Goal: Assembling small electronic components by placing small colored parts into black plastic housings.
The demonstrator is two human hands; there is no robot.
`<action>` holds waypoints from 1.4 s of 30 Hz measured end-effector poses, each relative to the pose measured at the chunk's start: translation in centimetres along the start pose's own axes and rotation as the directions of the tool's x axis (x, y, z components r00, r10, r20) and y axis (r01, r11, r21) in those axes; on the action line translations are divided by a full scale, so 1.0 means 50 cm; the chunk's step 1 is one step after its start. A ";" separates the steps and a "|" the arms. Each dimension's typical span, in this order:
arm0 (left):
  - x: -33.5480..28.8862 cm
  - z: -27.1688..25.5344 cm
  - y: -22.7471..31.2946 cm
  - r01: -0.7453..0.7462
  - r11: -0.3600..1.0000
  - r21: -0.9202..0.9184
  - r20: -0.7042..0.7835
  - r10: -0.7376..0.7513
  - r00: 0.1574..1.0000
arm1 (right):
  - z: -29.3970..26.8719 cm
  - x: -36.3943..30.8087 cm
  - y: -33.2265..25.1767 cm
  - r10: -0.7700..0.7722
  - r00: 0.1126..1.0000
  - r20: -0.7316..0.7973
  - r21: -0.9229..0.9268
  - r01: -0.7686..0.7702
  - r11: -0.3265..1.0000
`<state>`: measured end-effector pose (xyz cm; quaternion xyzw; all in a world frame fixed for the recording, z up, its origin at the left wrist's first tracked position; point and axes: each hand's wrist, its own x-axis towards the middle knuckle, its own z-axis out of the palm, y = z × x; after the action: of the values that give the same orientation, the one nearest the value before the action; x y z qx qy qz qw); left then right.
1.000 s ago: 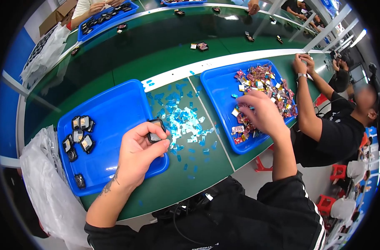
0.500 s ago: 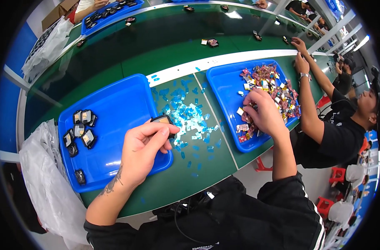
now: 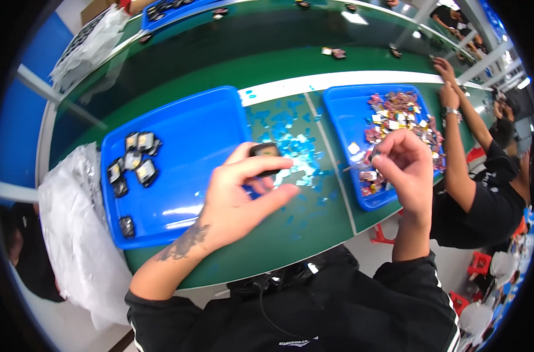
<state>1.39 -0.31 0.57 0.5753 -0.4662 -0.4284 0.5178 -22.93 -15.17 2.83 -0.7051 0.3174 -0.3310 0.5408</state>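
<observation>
My left hand [image 3: 240, 188] holds a small black square casing [image 3: 266, 151] by its edge, with the thumb stretched away from it. The casing's recessed face is turned up, above scattered pale blue pieces of film [image 3: 299, 158]. Over the near left part of the right-hand blue tray [image 3: 348, 126], my right hand [image 3: 409, 167] is closed in a pinch. Something small and blurred shows at its fingertips; its kind cannot be made out. Beneath and beyond it, that tray holds a pile of small parts [image 3: 402, 108] in reddish, white and yellow.
A second blue tray [image 3: 179, 158] on the left holds several black casings [image 3: 139, 141]. Crumpled clear plastic [image 3: 73, 234] hangs beside it. Past a white rail [image 3: 284, 87] runs a green belt [image 3: 267, 61] carrying parts. A co-worker's arms [image 3: 454, 129] reach in at the right.
My right hand has lifted off the parts pile, its fingertips now pinched. My left thumb has moved away from the casing, which faces up more. The whole view has shifted.
</observation>
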 end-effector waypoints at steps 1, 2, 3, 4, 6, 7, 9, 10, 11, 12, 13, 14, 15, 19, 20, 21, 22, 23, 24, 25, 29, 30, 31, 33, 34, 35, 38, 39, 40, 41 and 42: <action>-0.002 0.003 0.006 -0.056 0.990 0.126 0.030 0.053 0.998 | 0.026 -0.001 -0.002 -0.018 0.997 0.074 0.002 0.018 1.000; -0.002 0.010 0.006 -0.118 0.984 0.136 0.020 0.117 0.993 | 0.050 -0.003 -0.007 -0.021 0.993 0.119 -0.003 0.021 1.000; -0.002 0.016 0.008 -0.188 0.972 0.140 0.023 0.187 0.982 | 0.072 -0.011 -0.017 -0.021 0.989 0.146 -0.008 0.023 1.000; 0.000 0.021 0.015 -0.151 0.976 0.155 0.064 0.143 0.988 | 0.086 -0.013 -0.020 -0.037 0.982 0.184 -0.005 0.039 0.999; -0.002 0.024 0.016 -0.173 0.968 0.183 0.088 0.159 0.983 | 0.116 -0.010 -0.022 -0.050 0.983 0.178 0.020 0.047 0.999; -0.004 0.024 0.011 -0.191 0.961 0.199 0.092 0.176 0.980 | 0.128 -0.006 -0.021 -0.052 0.981 0.185 0.025 0.048 0.999; -0.011 0.022 0.014 -0.200 0.952 0.233 0.019 0.201 0.979 | 0.145 0.000 -0.020 -0.007 0.983 0.185 0.075 -0.007 0.997; -0.011 0.023 0.014 -0.210 0.942 0.263 -0.047 0.230 0.972 | 0.152 0.004 -0.020 -0.024 0.979 0.201 0.118 0.000 0.993; -0.010 0.021 0.012 -0.215 0.942 0.257 -0.046 0.234 0.971 | 0.155 0.005 -0.019 -0.023 0.980 0.199 0.110 0.001 0.994; -0.010 0.018 0.009 -0.236 0.932 0.276 -0.025 0.252 0.967 | 0.159 0.005 -0.019 -0.007 0.976 0.219 0.138 -0.023 0.990; -0.009 0.016 0.007 -0.258 0.920 0.294 -0.004 0.271 0.963 | 0.161 0.005 -0.019 0.007 0.971 0.239 0.165 -0.048 0.985; -0.010 0.016 0.007 -0.262 0.920 0.291 -0.004 0.275 0.961 | 0.160 0.006 -0.020 -0.003 0.970 0.244 0.146 -0.034 0.989; -0.011 0.017 0.006 -0.252 0.929 0.270 -0.015 0.266 0.964 | 0.160 0.006 -0.018 -0.003 0.970 0.245 0.143 -0.033 0.989; -0.014 0.016 0.009 -0.169 0.962 0.217 -0.021 0.178 0.984 | 0.169 0.012 -0.014 -0.177 0.958 0.226 -0.065 0.196 0.979; -0.011 0.015 0.008 -0.167 0.962 0.215 -0.027 0.176 0.984 | 0.175 0.014 -0.015 -0.317 0.924 0.214 -0.219 0.362 0.906; -0.008 0.013 0.008 -0.104 0.988 0.117 -0.035 0.109 0.993 | 0.181 0.015 -0.020 -0.319 0.922 0.220 -0.218 0.365 0.905; -0.006 0.011 0.008 -0.040 0.999 0.017 -0.037 0.040 0.998 | 0.185 0.015 -0.026 -0.486 0.841 0.236 -0.361 0.541 0.760; -0.003 0.010 0.005 -0.040 0.999 0.017 -0.043 0.041 0.998 | 0.188 0.013 -0.029 -0.628 0.726 0.279 -0.486 0.671 0.560; -0.001 0.008 -0.001 -0.040 0.999 -0.023 -0.044 0.039 0.998 | 0.185 0.003 -0.028 -0.597 0.738 0.314 -0.413 0.673 0.614; 0.001 0.007 -0.005 -0.041 0.997 -0.063 -0.044 0.038 0.998 | 0.179 -0.003 -0.027 -0.598 0.737 0.315 -0.413 0.674 0.613; 0.005 0.003 -0.012 -0.077 0.996 -0.037 -0.045 0.075 0.996 | 0.150 0.015 0.001 -0.363 0.901 0.238 -0.494 0.434 0.754; 0.007 0.003 -0.006 0.024 0.991 -0.131 -0.003 -0.025 1.000 | 0.147 0.021 0.004 -0.338 0.901 0.272 -0.572 0.434 0.696; 0.009 0.002 -0.004 0.129 0.968 -0.217 0.048 -0.122 0.991 | 0.143 0.026 0.009 -0.309 0.902 0.303 -0.644 0.433 0.631; 0.008 0.001 -0.008 0.191 0.933 -0.305 0.114 -0.163 0.980 | 0.142 0.025 0.017 -0.248 0.917 0.313 -0.494 0.380 0.782; 0.006 0.001 -0.010 0.253 0.886 -0.388 0.172 -0.200 0.965 | 0.155 0.019 0.008 -0.229 0.942 0.247 -0.291 0.297 0.909; 0.006 0.002 -0.011 0.256 0.886 -0.388 0.174 -0.202 0.964 | 0.161 0.015 0.004 -0.192 0.963 0.189 -0.064 0.208 0.976; 0.008 0.000 -0.008 0.287 0.872 -0.396 0.228 -0.209 0.951 | 0.159 0.014 0.014 -0.200 0.942 0.270 0.063 0.190 0.980; 0.008 -0.002 -0.011 0.284 0.877 -0.388 0.255 -0.194 0.947 | 0.161 0.013 0.022 -0.182 0.939 0.290 0.175 0.135 0.975; 0.008 -0.003 -0.012 0.281 0.881 -0.380 0.281 -0.179 0.943 | 0.158 0.012 0.034 -0.183 0.940 0.287 0.297 0.094 0.950; 0.009 -0.001 -0.010 0.281 0.881 -0.381 0.280 -0.180 0.943 | 0.154 0.010 0.032 -0.182 0.940 0.290 0.297 0.093 0.950; 0.011 0.002 -0.009 0.217 0.897 -0.386 0.180 -0.157 0.971 | 0.151 0.007 0.032 -0.196 0.954 0.227 0.362 0.104 0.926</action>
<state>1.46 -0.84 0.11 0.4660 -0.3466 -0.6036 0.5462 -16.73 -11.63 -0.16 -0.6585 0.1256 -0.3274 0.6659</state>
